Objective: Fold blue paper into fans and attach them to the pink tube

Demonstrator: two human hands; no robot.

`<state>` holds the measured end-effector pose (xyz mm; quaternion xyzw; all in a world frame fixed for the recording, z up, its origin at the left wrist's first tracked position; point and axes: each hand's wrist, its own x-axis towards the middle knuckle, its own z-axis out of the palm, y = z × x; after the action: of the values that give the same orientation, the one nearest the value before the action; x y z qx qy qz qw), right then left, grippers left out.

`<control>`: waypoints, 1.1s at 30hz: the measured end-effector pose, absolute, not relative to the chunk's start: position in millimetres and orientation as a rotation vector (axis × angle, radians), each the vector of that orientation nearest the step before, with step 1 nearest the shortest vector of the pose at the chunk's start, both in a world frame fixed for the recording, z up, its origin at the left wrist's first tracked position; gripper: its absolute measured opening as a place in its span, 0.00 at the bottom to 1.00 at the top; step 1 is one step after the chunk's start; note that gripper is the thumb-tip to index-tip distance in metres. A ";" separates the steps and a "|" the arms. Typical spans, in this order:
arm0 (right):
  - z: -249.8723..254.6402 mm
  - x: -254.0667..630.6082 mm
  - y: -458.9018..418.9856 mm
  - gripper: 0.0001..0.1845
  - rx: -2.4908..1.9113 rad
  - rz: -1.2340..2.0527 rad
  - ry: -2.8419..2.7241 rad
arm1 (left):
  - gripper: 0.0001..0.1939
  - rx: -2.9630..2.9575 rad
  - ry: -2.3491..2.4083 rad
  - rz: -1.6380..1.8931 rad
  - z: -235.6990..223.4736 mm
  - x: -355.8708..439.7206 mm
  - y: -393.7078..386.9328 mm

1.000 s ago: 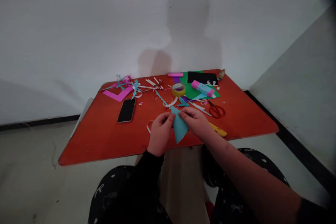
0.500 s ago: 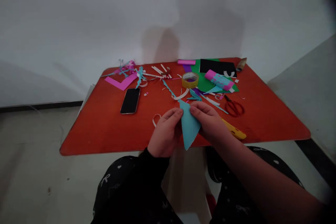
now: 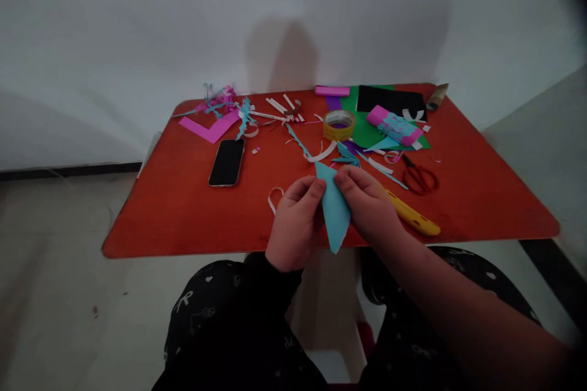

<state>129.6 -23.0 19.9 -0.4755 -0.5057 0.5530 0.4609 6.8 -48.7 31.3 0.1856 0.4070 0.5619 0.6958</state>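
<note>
As the left hand and right hand pinch it between closed fingers, the folded light-blue paper sits low in mid-frame over the near edge of the table, narrower than a moment ago, its tip pointing down. Just right of the right hand lies a yellow utility knife, with red-handled scissors farther up; a black smartphone lies left of center.
</note>
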 end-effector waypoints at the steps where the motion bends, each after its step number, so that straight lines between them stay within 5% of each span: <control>1: 17.0 127.6 -24.5 0.24 -1.178 1.355 -1.218 | 0.20 0.419 0.897 1.245 31.1 7.7 -48.8; 14: 17.3 133.5 -16.1 0.18 -1.280 0.832 -1.583 | 0.18 0.832 1.188 1.316 18.2 9.5 -41.2; 22: 32.8 160.1 -12.2 0.16 -1.478 0.401 -1.907 | 0.03 1.466 1.272 1.166 19.8 -1.0 -33.3; 33: 36.9 154.3 -42.5 0.11 -1.443 0.102 -2.199 | 0.08 1.284 1.195 1.200 16.9 12.7 -38.0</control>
<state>154.3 -42.5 36.9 -0.5305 -0.8085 0.0375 0.2521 12.7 -38.0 16.9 0.5279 0.4911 0.4933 0.4866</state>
